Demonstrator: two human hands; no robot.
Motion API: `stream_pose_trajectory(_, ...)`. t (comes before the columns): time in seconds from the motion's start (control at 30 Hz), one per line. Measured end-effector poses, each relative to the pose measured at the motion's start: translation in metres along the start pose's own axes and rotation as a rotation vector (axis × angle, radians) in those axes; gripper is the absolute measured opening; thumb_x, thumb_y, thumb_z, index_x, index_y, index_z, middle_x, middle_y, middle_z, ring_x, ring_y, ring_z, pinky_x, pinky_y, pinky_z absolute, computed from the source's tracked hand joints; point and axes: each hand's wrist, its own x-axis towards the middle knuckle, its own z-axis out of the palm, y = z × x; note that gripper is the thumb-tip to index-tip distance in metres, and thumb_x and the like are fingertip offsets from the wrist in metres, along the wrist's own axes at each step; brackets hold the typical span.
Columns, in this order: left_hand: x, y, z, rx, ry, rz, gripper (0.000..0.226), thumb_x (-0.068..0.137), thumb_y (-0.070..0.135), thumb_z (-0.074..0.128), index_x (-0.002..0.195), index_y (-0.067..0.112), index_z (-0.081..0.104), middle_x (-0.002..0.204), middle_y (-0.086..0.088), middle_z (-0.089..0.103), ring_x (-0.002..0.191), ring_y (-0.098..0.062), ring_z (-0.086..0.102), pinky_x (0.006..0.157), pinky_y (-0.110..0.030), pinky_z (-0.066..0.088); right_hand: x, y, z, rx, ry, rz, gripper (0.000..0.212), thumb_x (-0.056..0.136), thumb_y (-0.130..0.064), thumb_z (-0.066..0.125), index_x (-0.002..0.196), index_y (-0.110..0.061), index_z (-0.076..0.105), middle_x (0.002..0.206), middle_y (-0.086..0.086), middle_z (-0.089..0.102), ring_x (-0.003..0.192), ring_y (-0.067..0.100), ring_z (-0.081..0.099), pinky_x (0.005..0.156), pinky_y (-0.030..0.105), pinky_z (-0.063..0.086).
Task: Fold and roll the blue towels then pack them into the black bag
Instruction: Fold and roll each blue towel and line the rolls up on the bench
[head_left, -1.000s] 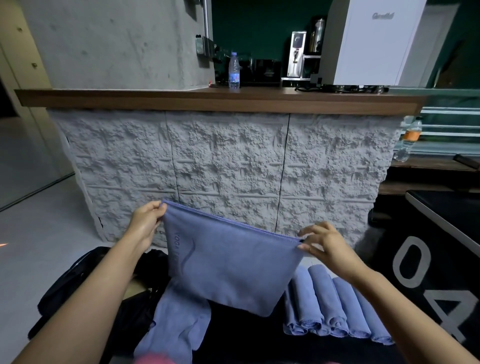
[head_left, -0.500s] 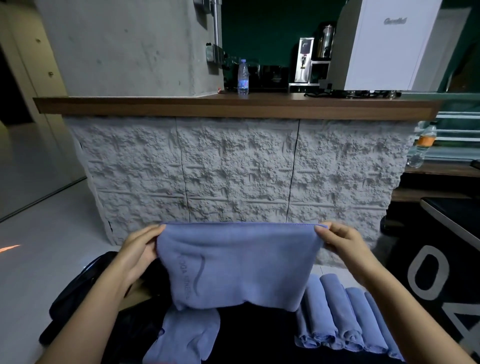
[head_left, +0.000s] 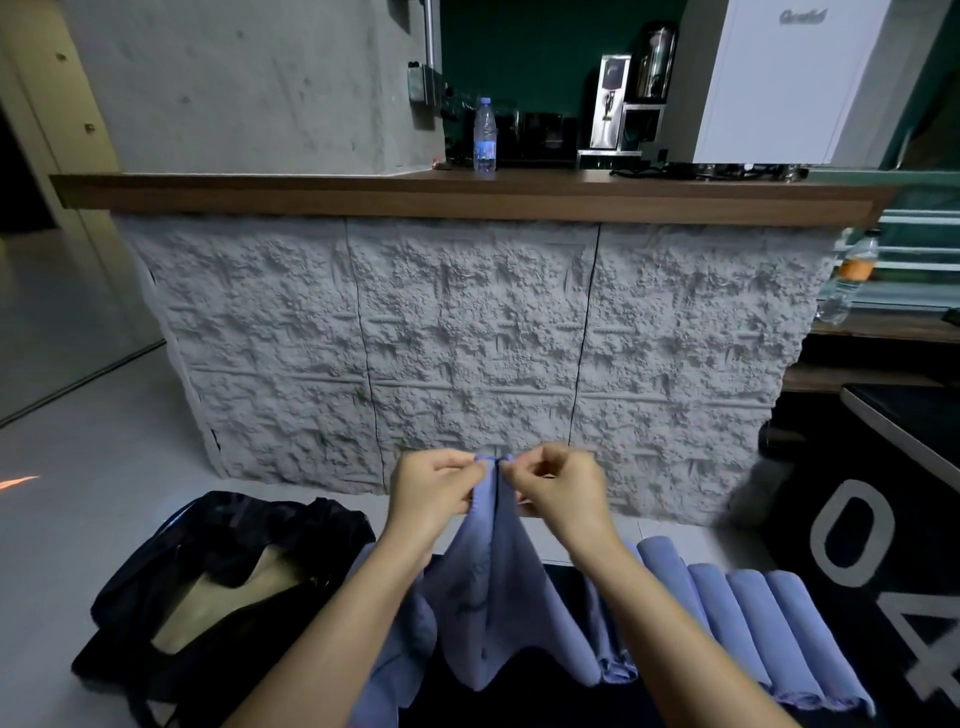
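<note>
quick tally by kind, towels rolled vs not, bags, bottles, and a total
rolled blue cloth towels: 5
unrolled blue cloth towels: 2, a held-up towel and a loose towel
black fabric bag: 1
clear plastic bottles: 2, one blue-labelled, one orange-labelled
total: 10

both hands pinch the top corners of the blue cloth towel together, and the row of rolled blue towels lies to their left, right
Not quite: the head view shows the row of rolled blue towels lying to their right. The left hand and right hand do pinch the top corners of the blue cloth towel together.
</note>
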Motion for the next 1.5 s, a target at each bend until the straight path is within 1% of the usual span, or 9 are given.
stream_pose_trajectory(0.17,-0.008,0.002,0.007,0.041,-0.081,0.114,0.011,0.082,0.017,0.07,0.084,0.007,0.074,0.078,-0.007,0.074,0.074,-0.015,0.068,0.073,-0.033,0.054,-0.007,-0.001,-0.001,-0.004,-0.017,-0.071,0.018,0.086,-0.006,0.064,0.068,-0.006,0.066,0.055,0.002,0.063,0.051,0.015,0.059,0.062,0.039,0.056)
stream_pose_trajectory(0.33,-0.009,0.006,-0.001,0.016,-0.184,0.182,0.011,0.08,0.001,0.07,0.091,0.0,0.07,0.083,-0.008,0.072,0.077,-0.013,0.065,0.069,-0.014,0.05,-0.001,0.006,-0.024,0.048,-0.18,-0.205,0.022,0.085,0.0,0.062,0.102,-0.013,0.066,0.087,-0.005,0.067,0.082,0.009,0.062,0.076,0.02,0.053)
stream_pose_trajectory(0.47,-0.006,0.012,-0.013,0.026,-0.421,0.171,0.012,0.085,0.001,0.063,0.091,0.011,0.067,0.082,0.006,0.069,0.081,-0.001,0.062,0.076,-0.011,0.047,0.031,0.026,-0.052,-0.533,-0.363,-0.419,0.091,0.061,-0.047,0.08,0.14,-0.031,0.038,0.135,-0.024,0.039,0.125,-0.001,0.027,0.107,0.014,0.02)
stream_pose_trajectory(0.63,0.021,0.009,-0.045,0.189,-0.328,0.089,0.015,0.088,0.002,0.06,0.088,0.016,0.064,0.086,0.0,0.065,0.085,-0.014,0.058,0.069,-0.014,0.045,0.053,0.037,-0.068,-0.538,-0.611,-0.198,0.02,0.078,-0.021,0.078,0.077,-0.006,0.065,0.065,-0.001,0.053,0.061,0.006,0.044,0.062,0.028,0.037)
stream_pose_trajectory(0.77,0.037,0.026,-0.05,0.156,-0.167,0.22,0.023,0.088,-0.003,0.057,0.083,0.019,0.062,0.084,0.001,0.063,0.081,-0.009,0.057,0.068,-0.006,0.045,0.065,-0.002,-0.079,-0.54,-0.389,-0.331,0.005,0.084,-0.015,0.07,0.083,-0.01,0.069,0.07,0.007,0.066,0.064,0.014,0.056,0.064,0.035,0.046)
stream_pose_trajectory(0.87,0.038,0.013,-0.04,0.09,-0.054,0.311,0.027,0.086,-0.006,0.057,0.084,0.021,0.061,0.082,0.006,0.062,0.074,0.005,0.058,0.071,-0.01,0.046,0.053,0.005,-0.071,-0.503,-0.037,-0.57,0.005,0.086,-0.023,0.063,0.086,-0.019,0.067,0.076,-0.002,0.066,0.071,0.014,0.058,0.069,0.029,0.047)
stream_pose_trajectory(1.0,0.035,-0.071,-0.035,0.383,-0.221,0.109,0.034,0.081,-0.009,0.063,0.071,0.023,0.06,0.069,0.005,0.062,0.057,0.009,0.054,0.075,-0.027,0.043,0.037,0.081,-0.061,-0.814,-0.292,-0.241,0.025,0.08,-0.037,0.063,0.074,-0.014,0.067,0.063,0.005,0.058,0.063,0.016,0.051,0.063,0.033,0.045)
stream_pose_trajectory(1.23,0.033,-0.064,-0.035,0.237,-0.207,0.099,0.019,0.087,0.0,0.06,0.08,0.018,0.062,0.073,0.005,0.064,0.059,0.01,0.059,0.063,-0.003,0.044,0.047,0.094,-0.078,-0.248,-0.182,-0.036,0.046,0.056,-0.047,0.083,0.08,-0.01,0.07,0.076,0.027,0.065,0.068,0.014,0.053,0.065,0.031,0.042)
stream_pose_trajectory(1.5,0.065,-0.103,-0.029,0.386,-0.135,0.098,0.01,0.081,0.004,0.069,0.079,0.013,0.067,0.069,0.002,0.063,0.063,-0.007,0.055,0.068,-0.018,0.044,0.067,0.124,-0.053,-0.472,-0.23,-0.047,0.026,0.083,0.001,0.064,0.073,-0.022,0.06,0.058,-0.002,0.06,0.051,0.008,0.054,0.057,0.022,0.043)
